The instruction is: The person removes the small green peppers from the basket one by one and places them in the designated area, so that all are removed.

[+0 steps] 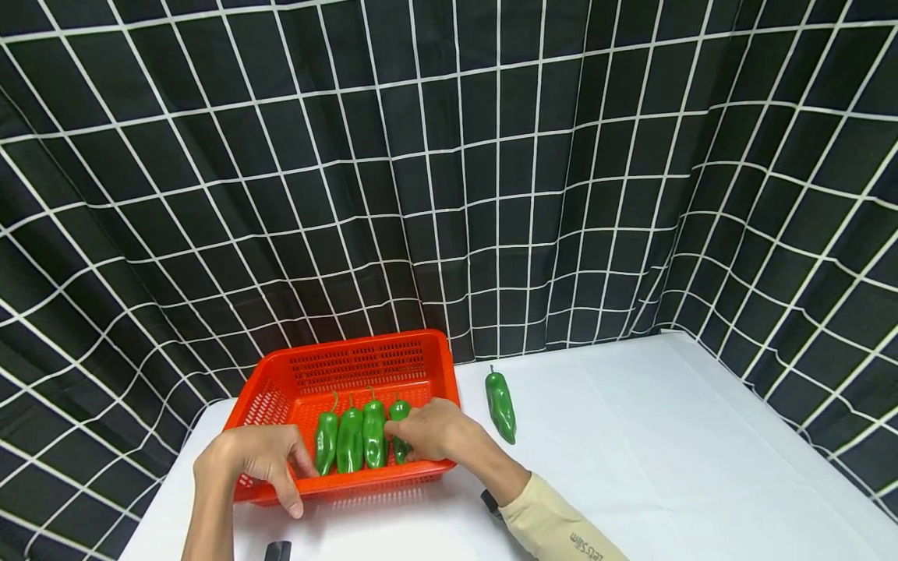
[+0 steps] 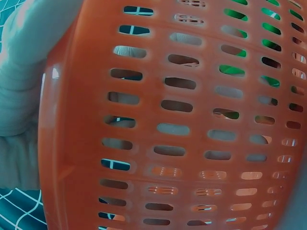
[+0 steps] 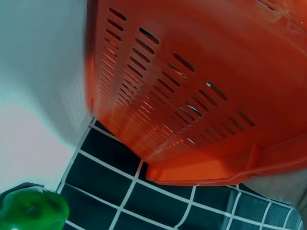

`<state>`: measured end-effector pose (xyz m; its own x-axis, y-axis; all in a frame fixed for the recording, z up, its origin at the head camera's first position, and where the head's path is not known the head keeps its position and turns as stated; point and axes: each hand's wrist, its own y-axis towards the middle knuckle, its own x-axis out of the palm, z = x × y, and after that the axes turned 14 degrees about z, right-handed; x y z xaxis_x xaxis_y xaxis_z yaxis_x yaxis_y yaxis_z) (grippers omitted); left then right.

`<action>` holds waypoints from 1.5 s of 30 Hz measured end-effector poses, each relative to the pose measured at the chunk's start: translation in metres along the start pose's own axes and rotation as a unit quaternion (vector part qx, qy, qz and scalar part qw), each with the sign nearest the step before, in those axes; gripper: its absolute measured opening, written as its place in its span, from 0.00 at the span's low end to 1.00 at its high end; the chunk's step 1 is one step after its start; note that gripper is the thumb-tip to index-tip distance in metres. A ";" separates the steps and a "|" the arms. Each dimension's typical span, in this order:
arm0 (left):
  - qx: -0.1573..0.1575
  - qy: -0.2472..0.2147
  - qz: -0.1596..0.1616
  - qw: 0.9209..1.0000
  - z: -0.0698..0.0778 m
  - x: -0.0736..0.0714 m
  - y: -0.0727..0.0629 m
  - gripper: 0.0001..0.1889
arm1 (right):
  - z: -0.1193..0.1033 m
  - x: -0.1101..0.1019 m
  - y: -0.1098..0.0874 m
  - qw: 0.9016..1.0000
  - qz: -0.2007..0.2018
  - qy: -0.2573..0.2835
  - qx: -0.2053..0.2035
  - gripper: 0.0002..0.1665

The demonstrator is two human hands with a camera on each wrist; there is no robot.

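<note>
Left hand (image 1: pixel 254 454) grips the slotted plastic basket (image 1: pixel 372 478); right hand (image 1: pixel 433 430) apparently pinches a glossy, tapered green pepper (image 1: pixel 399 411).

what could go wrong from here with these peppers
The glossy pepper in the right grip might slip and knock the pepper beside it. The left grip is over the near rim of the red basket, so a push could slide it. The loose pepper on the white table might roll if bumped.
</note>
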<state>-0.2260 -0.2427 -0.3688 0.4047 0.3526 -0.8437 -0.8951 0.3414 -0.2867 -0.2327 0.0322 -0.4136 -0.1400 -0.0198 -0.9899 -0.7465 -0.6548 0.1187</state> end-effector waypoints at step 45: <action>0.020 -0.025 -0.014 0.999 -0.003 0.001 0.001 0.20 | 0.001 0.001 0.001 0.998 0.044 0.045 0.016 0.06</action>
<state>-0.2269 -0.2444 -0.3707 0.4397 0.3848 -0.8115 -0.8753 0.3861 -0.2912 -0.2340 0.0322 -0.4141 -0.1481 -0.1458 -0.9782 -0.7547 -0.6225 0.2070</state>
